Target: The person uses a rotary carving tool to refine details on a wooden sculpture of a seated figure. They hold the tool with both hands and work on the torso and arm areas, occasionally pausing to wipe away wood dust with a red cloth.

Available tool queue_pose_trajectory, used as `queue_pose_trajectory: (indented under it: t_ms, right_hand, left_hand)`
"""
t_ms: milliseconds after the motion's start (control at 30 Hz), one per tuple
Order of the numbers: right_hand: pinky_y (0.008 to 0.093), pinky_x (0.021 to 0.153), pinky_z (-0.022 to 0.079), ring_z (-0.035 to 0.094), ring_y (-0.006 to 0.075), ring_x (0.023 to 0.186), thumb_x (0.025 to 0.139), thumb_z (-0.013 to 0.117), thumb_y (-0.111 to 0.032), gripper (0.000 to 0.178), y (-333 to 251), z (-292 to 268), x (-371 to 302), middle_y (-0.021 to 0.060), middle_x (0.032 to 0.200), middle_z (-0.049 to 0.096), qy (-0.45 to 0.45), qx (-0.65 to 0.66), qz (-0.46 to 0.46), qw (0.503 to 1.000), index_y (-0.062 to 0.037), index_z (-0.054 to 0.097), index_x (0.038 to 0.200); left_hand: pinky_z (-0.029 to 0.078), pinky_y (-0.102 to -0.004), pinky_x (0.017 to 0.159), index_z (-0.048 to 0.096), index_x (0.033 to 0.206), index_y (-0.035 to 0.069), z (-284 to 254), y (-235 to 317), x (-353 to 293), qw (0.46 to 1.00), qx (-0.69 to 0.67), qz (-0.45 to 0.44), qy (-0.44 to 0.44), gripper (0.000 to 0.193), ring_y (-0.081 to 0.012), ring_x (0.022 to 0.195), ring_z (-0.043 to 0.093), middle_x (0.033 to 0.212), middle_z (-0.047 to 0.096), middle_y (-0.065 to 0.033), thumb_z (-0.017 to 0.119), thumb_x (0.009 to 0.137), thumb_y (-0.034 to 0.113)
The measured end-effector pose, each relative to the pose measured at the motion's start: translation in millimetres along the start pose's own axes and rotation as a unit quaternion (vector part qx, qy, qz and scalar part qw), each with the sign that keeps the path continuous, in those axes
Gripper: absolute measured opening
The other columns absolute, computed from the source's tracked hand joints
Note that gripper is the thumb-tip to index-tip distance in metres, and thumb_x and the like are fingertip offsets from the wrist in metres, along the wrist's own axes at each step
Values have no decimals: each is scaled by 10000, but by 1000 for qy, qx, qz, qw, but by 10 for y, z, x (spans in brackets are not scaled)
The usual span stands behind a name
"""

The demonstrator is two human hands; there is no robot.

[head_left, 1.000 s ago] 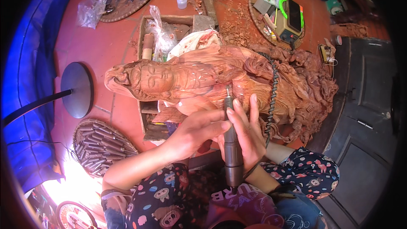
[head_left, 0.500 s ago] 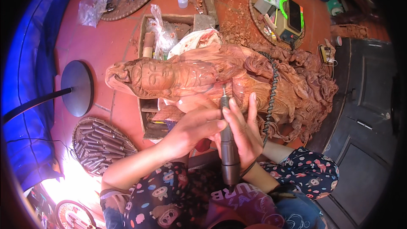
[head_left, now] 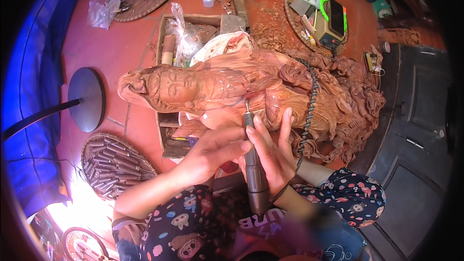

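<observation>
A carved wooden statue (head_left: 217, 84) of a robed figure lies on its back across the view, head to the left. A dark rotary carving tool (head_left: 255, 164) stands between my hands, its thin metal bit at the figure's chest folds. My right hand (head_left: 276, 157) wraps the tool's body from the right, with one finger stretched out toward the wood. From the left, my left hand (head_left: 220, 150) grips the tool's upper part with thumb and fingers. Whether the bit touches the wood, I cannot tell. A dark coiled cable (head_left: 311, 101) lies across the statue's robe.
Beneath the statue's head is a wooden crate (head_left: 166, 152) with a plastic bag (head_left: 186, 43). A basket of tool handles (head_left: 116, 162) and a black lamp base (head_left: 87, 99) are at left. A tray with a control box (head_left: 333, 26) sits far right; a dark cabinet door (head_left: 415, 164) borders the right.
Both hands and the carving tool have shifted slightly left, taking the bit a little along the chest. The statue stays nearly in place.
</observation>
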State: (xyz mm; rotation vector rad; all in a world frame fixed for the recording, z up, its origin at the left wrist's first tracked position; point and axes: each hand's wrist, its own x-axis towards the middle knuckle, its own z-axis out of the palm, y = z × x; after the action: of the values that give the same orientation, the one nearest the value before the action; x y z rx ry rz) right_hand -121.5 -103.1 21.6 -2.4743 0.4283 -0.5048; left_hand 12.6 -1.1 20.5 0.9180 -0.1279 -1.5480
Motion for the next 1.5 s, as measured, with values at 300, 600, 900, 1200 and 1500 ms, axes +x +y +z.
queue_pose_trajectory:
  t_ms: [300, 600, 900, 1200, 1500]
  right_hand:
    - [674, 1027, 301, 542, 465, 1143, 825, 682, -125, 419, 35, 22, 11, 261, 1151, 614, 39, 10, 5, 999, 65, 572, 1182]
    - [674, 1031, 304, 576, 425, 1137, 821, 663, -92, 411, 55, 45, 61, 261, 1127, 629, 82, 22, -21, 996, 110, 572, 1168]
    - [669, 1057, 269, 607, 396, 1106, 829, 691, -142, 430, -10, 89, 78, 231, 1085, 650, 28, -38, -74, 996, 109, 568, 1155]
    - [691, 1028, 287, 596, 369, 1136, 822, 690, -121, 407, 24, 106, 56, 232, 1111, 647, 73, -27, -47, 996, 95, 593, 1154]
    - [673, 1028, 309, 604, 380, 1117, 815, 690, -110, 413, -25, 86, 58, 237, 1091, 653, 88, -8, -23, 996, 106, 588, 1152]
  left_hand:
    - [453, -227, 675, 573, 1082, 9, -43, 30, 74, 997, 69, -14, -41, 221, -60, 780, 569, 828, 602, -7, 504, 983, 193]
    - [450, -246, 687, 586, 966, 3, -27, -58, 147, 997, 9, 13, -75, 239, -73, 797, 562, 840, 603, -20, 506, 988, 226]
    - [468, -231, 721, 525, 1263, -32, -171, -105, -14, 996, -33, 1, -82, 388, -80, 818, 612, 931, 650, -39, 500, 992, 244]
    - [455, -232, 687, 577, 1036, 8, -188, -201, 193, 988, 83, 75, -103, 286, -69, 767, 578, 851, 604, 3, 517, 986, 283]
    - [470, -253, 700, 569, 1107, -15, -119, -194, 174, 993, 31, 53, -104, 294, -95, 755, 607, 876, 626, -31, 495, 994, 247]
